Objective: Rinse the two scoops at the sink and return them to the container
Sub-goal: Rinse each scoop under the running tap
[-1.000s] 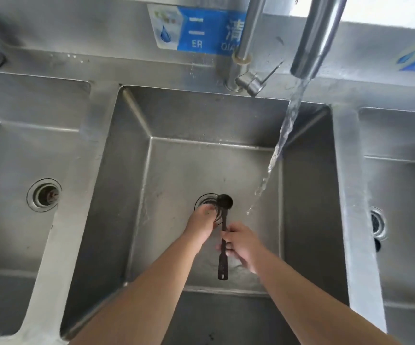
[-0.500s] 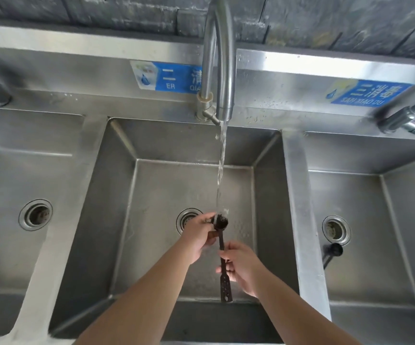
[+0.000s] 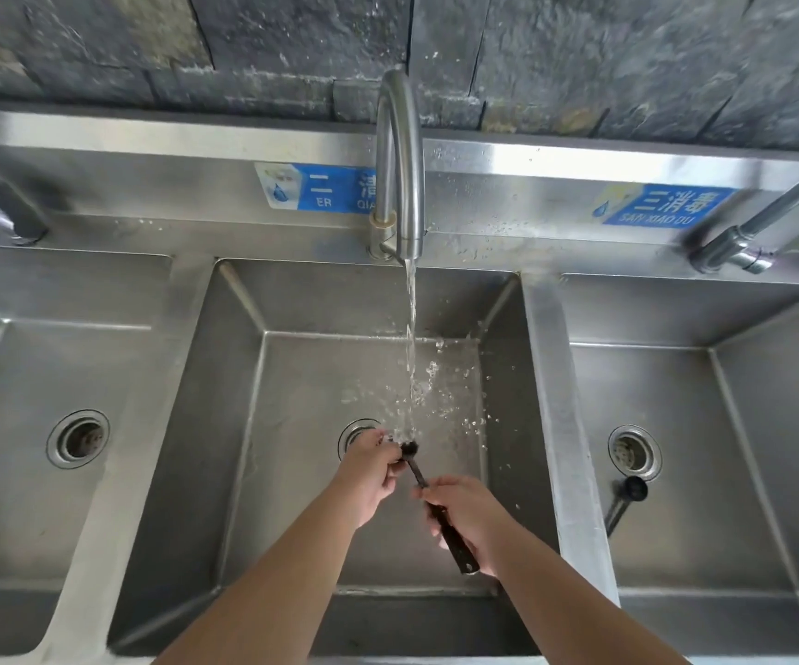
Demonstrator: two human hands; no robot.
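— Water (image 3: 411,338) is seen falling from the curved tap (image 3: 399,165) into the middle basin (image 3: 292,376), and drops are scattered around the stream. What is found around it?

— A drain (image 3: 353,431) is partly hidden behind the left hand (image 3: 371,477). A left basin (image 3: 28,376) and a right basin (image 3: 723,400) are set on either side, each with its own drain. Two blue labels are fixed on the steel backsplash (image 3: 196,180), and a dark stone wall (image 3: 579,55) is seen above. Nothing is seen between the tap and the scoop but the stream.

— Where are the task's things?

— One black scoop (image 3: 428,491) is held over the middle basin, its bowl right under the stream. Its long axis is run from the bowl, up and left, to the handle end, down and right. The second scoop (image 3: 625,501) is laid in the right basin, just below that drain, bowl up and handle down.

— And the grip of each hand?

— The right hand (image 3: 469,518) is closed around the handle. The left fingers are pressed on the bowl, narrowly pinched.
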